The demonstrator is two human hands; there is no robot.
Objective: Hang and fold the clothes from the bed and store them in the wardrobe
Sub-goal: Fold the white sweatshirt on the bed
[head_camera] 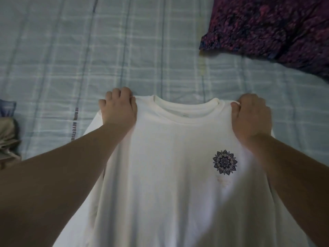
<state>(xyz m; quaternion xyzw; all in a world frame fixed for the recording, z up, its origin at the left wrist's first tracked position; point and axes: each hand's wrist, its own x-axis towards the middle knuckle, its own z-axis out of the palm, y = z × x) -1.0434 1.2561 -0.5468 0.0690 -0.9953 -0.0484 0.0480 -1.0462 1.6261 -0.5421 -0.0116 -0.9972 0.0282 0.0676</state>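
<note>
A white T-shirt (165, 175) with a small dark mandala print on its chest is stretched out in front of me, collar away from me, over the bed (89, 50). My left hand (118, 107) grips the shirt at one shoulder beside the collar, fingers curled over the fabric's edge. My right hand (251, 116) pinches the other shoulder in the same way. The shirt's lower part runs out of view at the bottom.
The bed carries a pale blue checked sheet. A purple and dark patterned garment (274, 27) lies at the top right. At the left edge lie a beige cloth (8, 139) and a bit of blue fabric (7, 107).
</note>
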